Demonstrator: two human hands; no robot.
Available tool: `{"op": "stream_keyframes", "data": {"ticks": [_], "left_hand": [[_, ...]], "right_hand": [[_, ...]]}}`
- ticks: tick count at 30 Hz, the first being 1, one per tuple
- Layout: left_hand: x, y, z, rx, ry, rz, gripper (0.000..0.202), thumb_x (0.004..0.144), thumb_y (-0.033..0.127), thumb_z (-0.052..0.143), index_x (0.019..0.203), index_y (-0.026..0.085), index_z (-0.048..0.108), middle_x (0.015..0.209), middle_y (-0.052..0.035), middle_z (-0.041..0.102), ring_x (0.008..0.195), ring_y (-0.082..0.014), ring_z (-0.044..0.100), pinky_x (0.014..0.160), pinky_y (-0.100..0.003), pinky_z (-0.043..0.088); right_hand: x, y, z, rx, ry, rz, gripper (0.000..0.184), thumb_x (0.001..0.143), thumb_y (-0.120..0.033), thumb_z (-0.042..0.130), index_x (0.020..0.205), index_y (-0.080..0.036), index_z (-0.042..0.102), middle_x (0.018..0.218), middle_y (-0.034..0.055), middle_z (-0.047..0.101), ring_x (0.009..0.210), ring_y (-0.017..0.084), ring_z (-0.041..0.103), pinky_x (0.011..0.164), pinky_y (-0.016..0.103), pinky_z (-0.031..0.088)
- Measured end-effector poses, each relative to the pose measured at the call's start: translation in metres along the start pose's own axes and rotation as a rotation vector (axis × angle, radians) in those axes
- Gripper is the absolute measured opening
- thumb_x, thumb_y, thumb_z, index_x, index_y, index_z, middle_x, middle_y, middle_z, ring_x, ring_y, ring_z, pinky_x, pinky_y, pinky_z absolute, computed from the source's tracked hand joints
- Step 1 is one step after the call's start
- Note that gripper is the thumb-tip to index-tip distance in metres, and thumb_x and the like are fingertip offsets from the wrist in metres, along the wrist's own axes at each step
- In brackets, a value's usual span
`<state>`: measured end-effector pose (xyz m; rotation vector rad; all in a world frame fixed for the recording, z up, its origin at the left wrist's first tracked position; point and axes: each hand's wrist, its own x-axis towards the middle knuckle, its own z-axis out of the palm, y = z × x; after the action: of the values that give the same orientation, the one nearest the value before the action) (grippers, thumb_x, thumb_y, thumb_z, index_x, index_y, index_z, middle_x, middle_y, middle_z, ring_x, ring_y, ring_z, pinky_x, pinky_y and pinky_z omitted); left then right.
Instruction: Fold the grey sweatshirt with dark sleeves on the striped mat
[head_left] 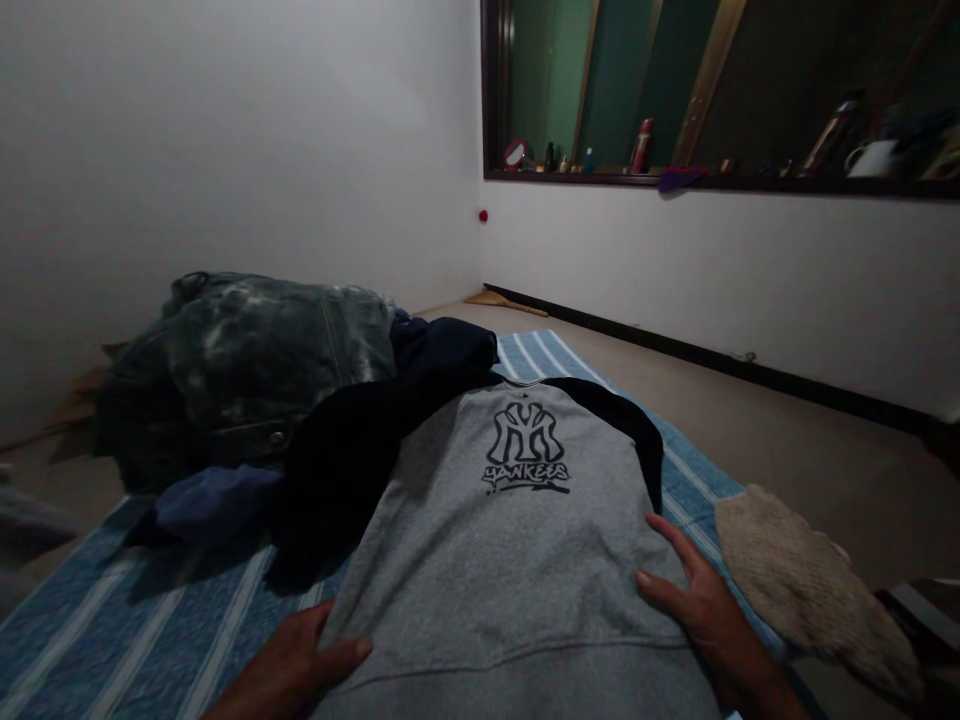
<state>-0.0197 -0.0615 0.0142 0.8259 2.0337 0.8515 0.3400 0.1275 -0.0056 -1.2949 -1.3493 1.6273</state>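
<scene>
A grey sweatshirt (pixel 517 570) with black sleeves lies spread out front side up, a black "Yankees" print on its chest. My left hand (pixel 296 660) is at its lower left edge, thumb on top and the other fingers mostly tucked beneath the fabric. At the right edge my right hand (pixel 694 600) grips the cloth, its thumb on top and the index finger reaching along the side. The left black sleeve (pixel 337 470) stretches toward a heap of clothes. Most of the right sleeve is hidden behind the body of the garment.
Under everything lies a blue mat with white stripes (pixel 690 470). Left stands a pile with a dark green mottled jacket (pixel 262 340) and a blue cloth (pixel 217 500). A beige knitted item (pixel 802 570) lies right. Beyond are a broom (pixel 506 301) and a windowsill (pixel 600 180) with bottles.
</scene>
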Motion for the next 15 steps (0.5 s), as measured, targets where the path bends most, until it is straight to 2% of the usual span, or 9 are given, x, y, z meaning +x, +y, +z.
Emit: {"op": "stream_keyframes", "data": {"ticks": [3,5,10,15], "left_hand": [[0.0008,-0.0011,-0.0030,0.053,-0.093,0.022,0.052,0.058,0.062,0.063,0.088,0.020,0.071,0.093,-0.0063,0.073,0.089,-0.0329,0.067,0.079,-0.039,0.055],[0.0004,-0.0011,-0.0026,0.065,-0.116,0.015,0.051,0.060,0.061,0.063,0.090,0.020,0.071,0.094,-0.0056,0.073,0.091,-0.0325,0.067,0.081,-0.038,0.054],[-0.0030,-0.0013,0.0045,0.012,-0.079,0.075,0.046,0.062,0.053,0.060,0.091,0.019,0.070,0.091,-0.0053,0.073,0.086,-0.0308,0.068,0.077,-0.038,0.055],[-0.0029,0.0007,0.0005,0.071,-0.065,0.064,0.049,0.061,0.049,0.061,0.098,0.017,0.069,0.093,-0.0064,0.072,0.089,-0.0312,0.067,0.078,-0.038,0.055]], "right_hand": [[0.0004,0.0021,0.0002,-0.003,0.014,0.002,0.082,0.067,-0.046,0.072,0.138,-0.023,0.041,0.129,0.0080,0.057,0.118,0.030,0.053,0.097,0.039,0.044],[0.0011,0.0038,-0.0003,0.022,0.004,0.009,0.081,0.068,-0.046,0.072,0.139,-0.023,0.040,0.130,0.0085,0.057,0.118,0.029,0.054,0.097,0.040,0.044],[0.0014,0.0047,-0.0017,0.007,0.020,0.014,0.080,0.066,-0.047,0.072,0.137,-0.023,0.044,0.131,0.0083,0.056,0.119,0.030,0.053,0.096,0.040,0.045],[-0.0001,0.0072,-0.0044,0.098,-0.024,0.061,0.084,0.068,-0.047,0.072,0.141,-0.024,0.037,0.131,0.0084,0.056,0.116,0.029,0.056,0.096,0.040,0.046]]}}
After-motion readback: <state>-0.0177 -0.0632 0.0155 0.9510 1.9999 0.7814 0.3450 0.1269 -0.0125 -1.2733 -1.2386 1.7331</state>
